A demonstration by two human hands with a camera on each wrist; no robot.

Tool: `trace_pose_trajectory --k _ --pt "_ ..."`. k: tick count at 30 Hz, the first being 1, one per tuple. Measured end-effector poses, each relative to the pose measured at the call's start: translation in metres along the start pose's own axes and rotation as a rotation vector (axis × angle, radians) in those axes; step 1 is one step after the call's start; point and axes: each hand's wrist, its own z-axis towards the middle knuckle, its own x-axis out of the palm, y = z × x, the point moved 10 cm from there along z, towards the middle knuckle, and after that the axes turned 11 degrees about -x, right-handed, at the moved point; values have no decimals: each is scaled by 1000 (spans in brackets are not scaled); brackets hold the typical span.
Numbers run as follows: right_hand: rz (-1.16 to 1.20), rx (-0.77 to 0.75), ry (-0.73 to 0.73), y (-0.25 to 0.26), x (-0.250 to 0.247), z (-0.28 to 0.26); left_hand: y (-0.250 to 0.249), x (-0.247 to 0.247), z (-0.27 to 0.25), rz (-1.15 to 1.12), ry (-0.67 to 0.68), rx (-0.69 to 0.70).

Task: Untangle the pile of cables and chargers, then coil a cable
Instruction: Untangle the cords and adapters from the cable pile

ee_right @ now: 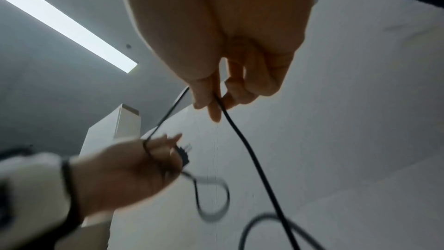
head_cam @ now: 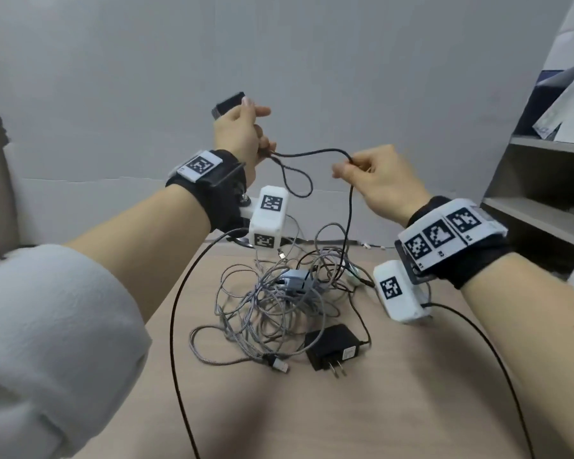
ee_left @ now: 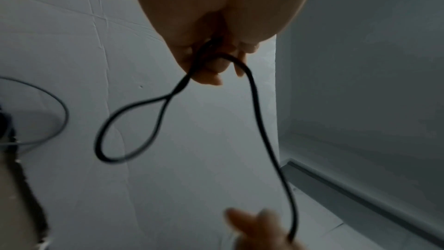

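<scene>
My left hand (head_cam: 262, 140) is raised above the table and grips a black charger block (head_cam: 227, 104) together with its thin black cable (head_cam: 312, 152). A small loop (head_cam: 295, 180) of that cable hangs below the fist; in the left wrist view the loop (ee_left: 129, 130) dangles from the left hand (ee_left: 216, 48). My right hand (head_cam: 348, 164) pinches the same cable a short way to the right, and from there it drops into the pile of grey braided cables (head_cam: 269, 303). In the right wrist view the right hand (ee_right: 216, 94) pinches the cable (ee_right: 240, 134).
A black plug adapter (head_cam: 333, 349) with metal prongs lies at the pile's near right, and a grey-blue charger (head_cam: 294, 281) sits inside it. The wooden table (head_cam: 411, 409) extends toward me. A shelf unit (head_cam: 544, 180) stands at the right. A grey wall is behind.
</scene>
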Motion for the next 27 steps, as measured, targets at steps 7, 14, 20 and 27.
trace_pose_trajectory --k 7,14,20,27 --pt "289 129 -226 -9 -42 17 25 10 -3 205 42 -4" --pt "184 -46 -272 16 -61 33 52 83 -55 440 531 -152" --pt "128 -14 -200 7 -66 30 64 108 -75 474 621 -88" --pt "-243 97 -245 -33 -76 20 55 82 -39 349 294 -38"
